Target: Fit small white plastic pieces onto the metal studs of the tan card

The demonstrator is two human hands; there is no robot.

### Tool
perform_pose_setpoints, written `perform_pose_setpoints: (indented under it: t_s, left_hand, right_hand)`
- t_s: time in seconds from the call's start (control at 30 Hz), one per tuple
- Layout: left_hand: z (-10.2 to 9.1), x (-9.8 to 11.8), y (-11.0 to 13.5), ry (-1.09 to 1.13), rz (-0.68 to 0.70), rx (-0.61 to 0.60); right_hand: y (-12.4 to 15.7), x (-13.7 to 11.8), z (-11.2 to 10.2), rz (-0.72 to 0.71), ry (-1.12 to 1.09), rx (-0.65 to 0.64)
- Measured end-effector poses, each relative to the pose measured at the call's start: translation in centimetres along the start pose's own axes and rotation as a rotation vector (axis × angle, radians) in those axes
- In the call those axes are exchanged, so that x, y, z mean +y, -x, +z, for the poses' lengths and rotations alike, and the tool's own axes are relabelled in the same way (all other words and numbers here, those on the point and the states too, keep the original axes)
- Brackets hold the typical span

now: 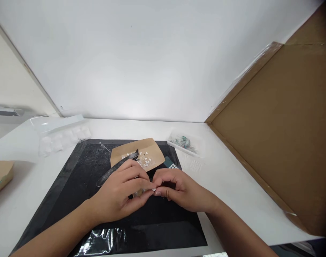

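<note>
My left hand [122, 191] and my right hand [182, 191] meet fingertip to fingertip above the black mat [152, 232]. Between the fingertips shows a tiny white piece [154, 189], pinched by both hands. Inside the curl of my left fingers is a small clear, slightly yellowish item [138, 193], mostly hidden. Just beyond the hands, a brown paper tray [156, 151] holds several small white bits. A dark flat strip [111, 173] leans over the tray's left side, and a green card with white dots [170, 163] lies behind my right hand.
A clear plastic tray [199, 151] with green and clear scraps stands back right. At the back left are white lumps in clear packaging [65, 137]. Another brown tray [2, 175] sits at the left edge. A cardboard panel [280, 135] walls the right side; a white wall [141, 64] rises behind.
</note>
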State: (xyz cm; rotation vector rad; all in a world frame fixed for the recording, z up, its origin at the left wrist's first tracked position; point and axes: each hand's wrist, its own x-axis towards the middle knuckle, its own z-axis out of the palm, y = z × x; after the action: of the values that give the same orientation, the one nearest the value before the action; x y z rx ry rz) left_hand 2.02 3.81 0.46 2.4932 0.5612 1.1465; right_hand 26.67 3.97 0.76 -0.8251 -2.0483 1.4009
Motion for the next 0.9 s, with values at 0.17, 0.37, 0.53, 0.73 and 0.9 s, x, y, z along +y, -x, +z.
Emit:
perform_pose_setpoints:
  t_s: [0.17,0.37,0.53,0.73,0.9]
  left_hand:
    - [-0.17,0.08,-0.06,0.018,0.013,-0.03]
    - [-0.4,0.35,-0.2,0.047,-0.045,-0.083]
    - [-0.55,0.48,-0.02,0.082,-0.108,-0.122]
    - [-0.66,0.63,0.09,0.097,-0.124,-0.146]
    - [-0.58,0.3,-0.18,0.088,-0.103,-0.083]
  right_hand:
    - [-0.07,-0.09,0.07,-0.045,0.047,0.003]
    - [-0.09,-0.09,0.13,-0.068,0.065,0.008]
    - [-0.01,-0.29,0.16,-0.051,0.073,0.021]
    - [0.17,-0.34,0.16,-0.012,0.044,0.025]
    - [0.26,0.01,0.34,-0.011,0.005,0.098]
